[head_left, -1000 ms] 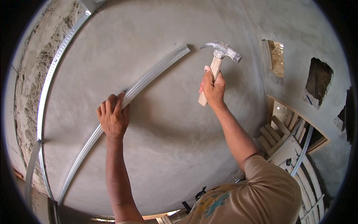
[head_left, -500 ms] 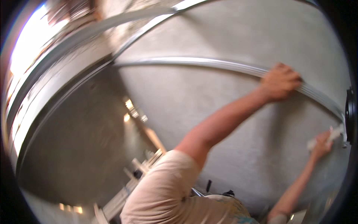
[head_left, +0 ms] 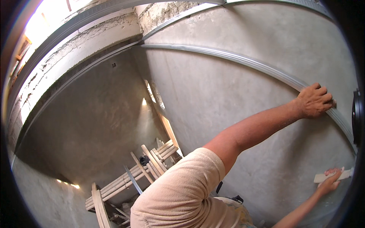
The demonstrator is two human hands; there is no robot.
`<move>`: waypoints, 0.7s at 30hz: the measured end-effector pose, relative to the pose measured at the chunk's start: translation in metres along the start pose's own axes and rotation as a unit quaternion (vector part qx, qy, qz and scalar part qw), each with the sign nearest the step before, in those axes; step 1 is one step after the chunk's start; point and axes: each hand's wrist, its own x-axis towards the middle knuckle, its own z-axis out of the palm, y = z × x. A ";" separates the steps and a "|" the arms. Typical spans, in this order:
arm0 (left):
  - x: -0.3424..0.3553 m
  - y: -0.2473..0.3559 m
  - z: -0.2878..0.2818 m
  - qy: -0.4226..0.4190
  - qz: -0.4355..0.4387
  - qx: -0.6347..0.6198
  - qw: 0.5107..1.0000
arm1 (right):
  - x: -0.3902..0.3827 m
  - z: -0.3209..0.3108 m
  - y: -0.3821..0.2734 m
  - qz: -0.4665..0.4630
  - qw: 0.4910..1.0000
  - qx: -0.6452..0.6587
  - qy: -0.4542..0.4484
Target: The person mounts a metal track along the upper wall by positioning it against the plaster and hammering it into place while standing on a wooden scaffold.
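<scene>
A long ridged metal channel (head_left: 243, 59) runs along the grey plastered wall (head_left: 213, 87), from the far corner to the right rim. My left hand (head_left: 315, 100) is closed over this channel near its right end, with the knuckles up. Lower down at the right, my right hand (head_left: 330, 182) grips the pale wooden handle of what looks like a hammer (head_left: 344, 175). The tool's head lies at the dark rim of the picture and is mostly hidden. Between the hands is a stretch of bare wall.
Above, another metal channel (head_left: 175, 19) follows the wall's upper part. A wide metal profile (head_left: 76, 32) crosses the upper left near a rough concrete beam (head_left: 110, 28). Stacked wooden poles (head_left: 121, 184) form scaffolding at lower left. A dark round object (head_left: 356, 117) sits at the right rim.
My left hand has shifted right and downward along the channel, still closed on it. My right hand with the tool appears lower. The whole view has tilted and become sharper.
</scene>
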 end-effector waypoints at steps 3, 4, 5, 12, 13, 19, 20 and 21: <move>-0.001 -0.006 -0.002 0.007 -0.015 -0.027 0.999 | -0.006 0.000 -0.011 -0.002 1.000 -0.008 0.000; -0.004 -0.011 -0.003 0.016 -0.007 -0.020 1.000 | -0.010 0.004 -0.017 -0.004 1.000 -0.014 0.000; -0.009 -0.019 -0.004 0.025 0.000 -0.012 1.000 | -0.012 0.009 -0.019 -0.002 1.000 -0.013 0.005; -0.019 -0.035 -0.008 0.080 0.020 -0.084 0.993 | -0.004 0.000 -0.010 0.015 0.998 -0.039 0.040; -0.013 -0.030 -0.003 0.055 0.023 -0.084 0.995 | 0.002 -0.013 -0.020 0.020 0.996 -0.054 0.064; -0.061 -0.030 0.036 0.006 0.015 -0.104 0.994 | -0.002 -0.013 0.020 -0.173 0.946 -0.272 0.020; -0.064 -0.046 0.027 0.014 0.017 -0.071 0.997 | -0.009 0.023 0.020 -0.076 0.989 -0.121 0.047; -0.055 -0.053 0.022 0.034 0.009 -0.057 0.998 | -0.003 0.032 0.030 -0.101 0.985 -0.132 0.046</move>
